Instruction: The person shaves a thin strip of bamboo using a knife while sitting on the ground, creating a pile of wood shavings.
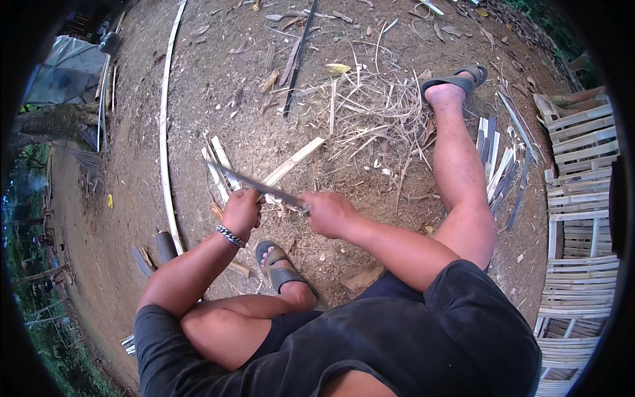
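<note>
My right hand [331, 213] is closed around the handle end of a long-bladed knife [281, 194], whose dark narrow blade points up and to the left. My left hand [243, 212], with a chain bracelet at the wrist, is closed on the near end of a pale bamboo strip [294, 161]. The strip slants away to the upper right, and the blade crosses it close to my left fingers. Whether the edge cuts into the strip I cannot tell. Beyond my left hand, a few split bamboo pieces [223, 159] lie on the ground under the blade's tip.
Tangled bamboo shavings [377, 109] cover the dirt ahead. A long pale strip [165, 132] lies on the left, a dark strip [301, 59] farther off. Split slats [499, 165] lie beyond my right leg. At the right edge stands a slatted bamboo frame [579, 198]; a tarp [66, 69] is far left.
</note>
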Demonstrator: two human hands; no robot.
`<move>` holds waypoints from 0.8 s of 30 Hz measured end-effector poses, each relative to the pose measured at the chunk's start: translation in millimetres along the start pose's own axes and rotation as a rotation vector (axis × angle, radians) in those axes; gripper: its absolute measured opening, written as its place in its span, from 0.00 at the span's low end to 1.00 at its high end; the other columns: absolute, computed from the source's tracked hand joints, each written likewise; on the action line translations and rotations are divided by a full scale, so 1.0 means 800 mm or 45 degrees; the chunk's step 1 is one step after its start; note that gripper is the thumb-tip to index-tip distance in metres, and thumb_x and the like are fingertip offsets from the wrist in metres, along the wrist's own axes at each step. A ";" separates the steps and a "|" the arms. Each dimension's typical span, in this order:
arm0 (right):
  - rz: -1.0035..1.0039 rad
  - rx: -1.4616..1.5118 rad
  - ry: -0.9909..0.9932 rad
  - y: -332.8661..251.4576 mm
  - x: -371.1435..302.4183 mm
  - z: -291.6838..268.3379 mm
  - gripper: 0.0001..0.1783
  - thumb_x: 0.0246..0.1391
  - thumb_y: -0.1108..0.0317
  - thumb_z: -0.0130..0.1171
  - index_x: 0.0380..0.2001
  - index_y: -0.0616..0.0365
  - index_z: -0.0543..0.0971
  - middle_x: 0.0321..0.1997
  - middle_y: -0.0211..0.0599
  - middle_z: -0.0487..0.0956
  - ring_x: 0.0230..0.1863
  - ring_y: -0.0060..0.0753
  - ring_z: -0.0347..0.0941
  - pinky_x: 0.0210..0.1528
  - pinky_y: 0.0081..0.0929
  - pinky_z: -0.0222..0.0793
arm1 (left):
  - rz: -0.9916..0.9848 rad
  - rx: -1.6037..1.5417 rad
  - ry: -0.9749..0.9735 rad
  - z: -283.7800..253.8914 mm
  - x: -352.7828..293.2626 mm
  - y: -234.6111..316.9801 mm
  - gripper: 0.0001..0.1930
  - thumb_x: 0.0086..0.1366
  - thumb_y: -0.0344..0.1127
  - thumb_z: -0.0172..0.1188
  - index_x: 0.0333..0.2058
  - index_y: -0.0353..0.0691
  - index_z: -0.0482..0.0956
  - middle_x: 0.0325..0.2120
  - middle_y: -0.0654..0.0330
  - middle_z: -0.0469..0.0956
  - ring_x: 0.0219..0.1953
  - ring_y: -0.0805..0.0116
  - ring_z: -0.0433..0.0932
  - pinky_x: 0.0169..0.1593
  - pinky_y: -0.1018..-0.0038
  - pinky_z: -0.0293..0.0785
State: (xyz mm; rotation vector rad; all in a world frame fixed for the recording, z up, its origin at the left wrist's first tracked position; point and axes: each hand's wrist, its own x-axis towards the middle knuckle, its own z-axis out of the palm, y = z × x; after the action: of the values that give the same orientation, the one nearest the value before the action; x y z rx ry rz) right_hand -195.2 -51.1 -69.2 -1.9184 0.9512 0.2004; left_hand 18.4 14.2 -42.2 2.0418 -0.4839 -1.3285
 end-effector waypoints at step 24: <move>0.324 0.075 -0.106 0.102 0.056 -0.011 0.23 0.56 0.73 0.53 0.57 0.52 0.75 0.46 0.50 0.81 0.46 0.45 0.80 0.48 0.41 0.77 | -0.096 -0.179 0.019 0.011 0.002 0.013 0.12 0.65 0.37 0.50 0.23 0.38 0.72 0.13 0.67 0.63 0.11 0.74 0.58 0.15 0.74 0.56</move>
State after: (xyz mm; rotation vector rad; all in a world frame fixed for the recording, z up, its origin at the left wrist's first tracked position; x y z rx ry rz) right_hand -222.6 -102.3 -142.7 -1.7187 1.1309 0.3931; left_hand 11.7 2.9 -38.8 1.9690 -0.3001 -1.3517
